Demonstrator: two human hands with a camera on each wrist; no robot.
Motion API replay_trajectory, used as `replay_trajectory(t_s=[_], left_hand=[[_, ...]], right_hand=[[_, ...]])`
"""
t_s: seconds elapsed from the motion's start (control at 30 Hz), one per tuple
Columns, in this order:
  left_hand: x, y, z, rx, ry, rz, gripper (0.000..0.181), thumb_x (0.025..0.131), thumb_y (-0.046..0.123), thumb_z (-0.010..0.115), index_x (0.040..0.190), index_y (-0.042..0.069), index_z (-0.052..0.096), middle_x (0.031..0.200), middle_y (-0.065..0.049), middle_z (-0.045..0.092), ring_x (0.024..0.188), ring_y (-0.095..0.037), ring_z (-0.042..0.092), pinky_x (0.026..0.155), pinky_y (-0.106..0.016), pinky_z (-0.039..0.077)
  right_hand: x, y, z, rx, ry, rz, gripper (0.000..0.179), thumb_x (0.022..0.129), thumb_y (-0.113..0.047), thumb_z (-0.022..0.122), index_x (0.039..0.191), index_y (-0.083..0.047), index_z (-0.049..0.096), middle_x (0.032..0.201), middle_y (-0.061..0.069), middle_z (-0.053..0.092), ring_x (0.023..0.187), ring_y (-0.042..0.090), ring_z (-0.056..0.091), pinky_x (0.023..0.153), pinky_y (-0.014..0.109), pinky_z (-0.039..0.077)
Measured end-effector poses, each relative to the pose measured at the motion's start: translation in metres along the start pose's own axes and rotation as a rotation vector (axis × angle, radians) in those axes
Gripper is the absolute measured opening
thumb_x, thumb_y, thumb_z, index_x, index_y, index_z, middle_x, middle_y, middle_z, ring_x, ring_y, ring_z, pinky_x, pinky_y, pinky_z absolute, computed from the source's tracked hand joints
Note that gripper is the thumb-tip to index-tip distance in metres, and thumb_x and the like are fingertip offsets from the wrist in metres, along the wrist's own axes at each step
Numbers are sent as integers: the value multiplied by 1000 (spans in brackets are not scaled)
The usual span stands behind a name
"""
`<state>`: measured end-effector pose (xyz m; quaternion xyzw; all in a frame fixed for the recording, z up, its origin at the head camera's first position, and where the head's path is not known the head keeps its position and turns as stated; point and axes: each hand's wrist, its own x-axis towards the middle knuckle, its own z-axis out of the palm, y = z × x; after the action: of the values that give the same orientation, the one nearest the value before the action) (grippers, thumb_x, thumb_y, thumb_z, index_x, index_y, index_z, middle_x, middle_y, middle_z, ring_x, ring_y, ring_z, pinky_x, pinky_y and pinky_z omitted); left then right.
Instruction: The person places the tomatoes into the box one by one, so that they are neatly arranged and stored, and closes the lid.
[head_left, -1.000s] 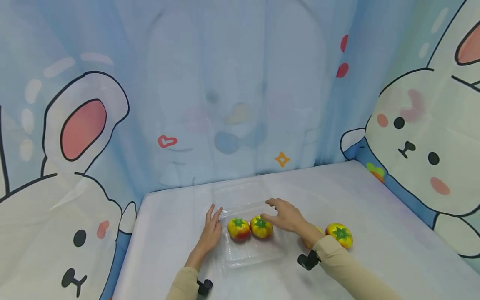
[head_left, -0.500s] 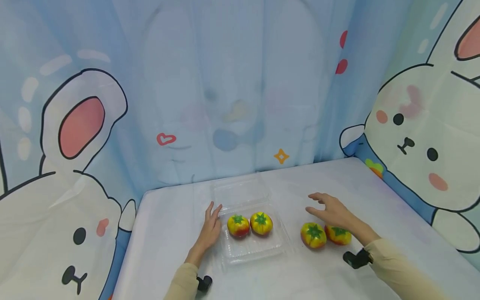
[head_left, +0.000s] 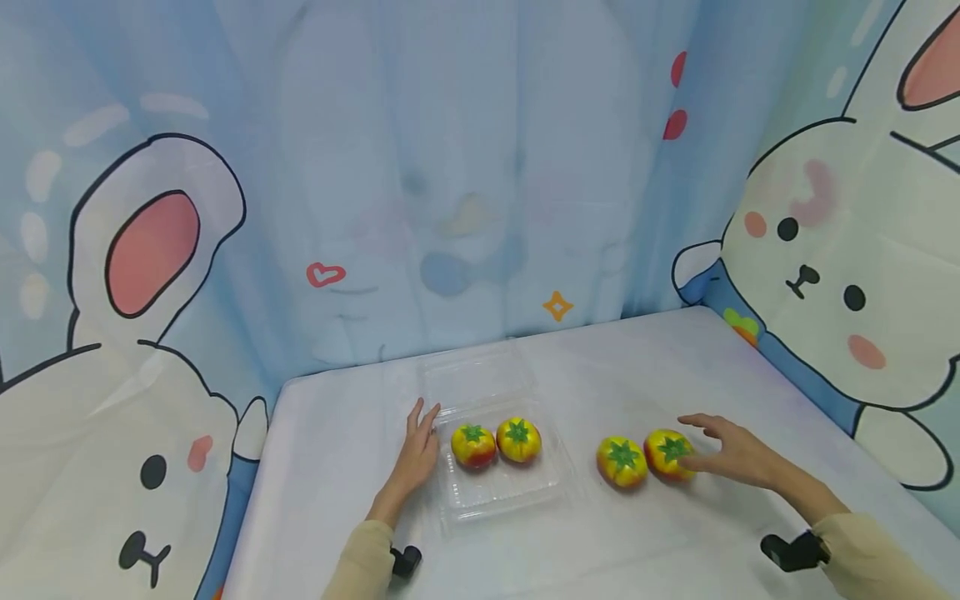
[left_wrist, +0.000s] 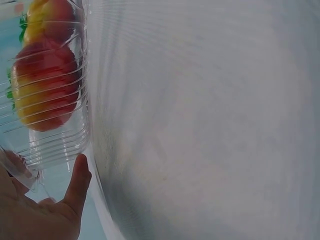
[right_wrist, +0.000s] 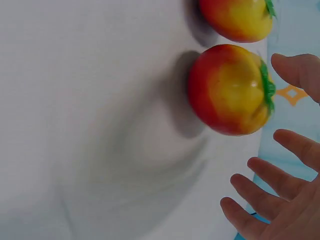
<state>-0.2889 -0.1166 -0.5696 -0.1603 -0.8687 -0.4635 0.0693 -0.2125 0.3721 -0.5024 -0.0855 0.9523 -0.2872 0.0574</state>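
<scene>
A clear plastic clamshell box (head_left: 498, 500) lies with its lid folded back toward the curtain. In it sit two yellow-and-red toy fruits with green leafy tops, a left one (head_left: 473, 455) and a right one (head_left: 519, 450). My left hand (head_left: 415, 458) rests against the box's left side, fingers extended; the left wrist view shows its thumb (left_wrist: 79, 185) straight at the box's corner. Two similar fruits stand on the table to the right, one (head_left: 621, 472) beside the other (head_left: 663, 450). My right hand (head_left: 735, 454) hovers at the outer fruit (right_wrist: 225, 92), fingers spread and holding nothing.
A white cloth covers the table (head_left: 570, 550). Behind it hangs a blue curtain (head_left: 480, 167) printed with rabbits. The transparent lid (head_left: 476, 375) lies flat at the back, its edges faint against the cloth.
My right hand has moved right, from over the fruits in the box to the outer fruit on the table, uncovering both table fruits. The left hand stays at the box.
</scene>
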Motion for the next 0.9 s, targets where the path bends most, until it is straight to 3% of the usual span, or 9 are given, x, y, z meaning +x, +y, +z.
replay_trajectory(t_s=[0.23,0.53,0.73,0.9], left_hand=[[0,2,-2,-17,-2,15,51,95,0,38,146,-4,41,157,-30,15,136,-49,35,111,-61,29],[-3,-1,0,-18,2,3,50,96,1,37,145,-3,42,157,-30,15,139,-53,28,110,-65,26],[-6,-3,1,-20,50,107,50,97,5,34,145,-3,43,153,-32,20,134,-57,30,107,-66,28],[-2,-2,1,-11,25,56,48,98,2,35,145,-4,42,155,-32,17,138,-55,27,109,-66,25]], right_hand=[[1,10,10,80,-25,-16,77,81,-29,80,137,10,45,137,37,44,114,57,51,83,60,54],[6,14,22,151,-45,-12,74,80,-23,81,136,11,45,128,35,52,100,37,63,82,47,57],[6,7,21,96,24,-5,72,83,-28,79,135,10,47,123,33,55,96,35,64,80,48,57],[9,-6,12,83,105,-37,70,84,-27,78,136,8,47,124,35,54,95,39,65,79,50,58]])
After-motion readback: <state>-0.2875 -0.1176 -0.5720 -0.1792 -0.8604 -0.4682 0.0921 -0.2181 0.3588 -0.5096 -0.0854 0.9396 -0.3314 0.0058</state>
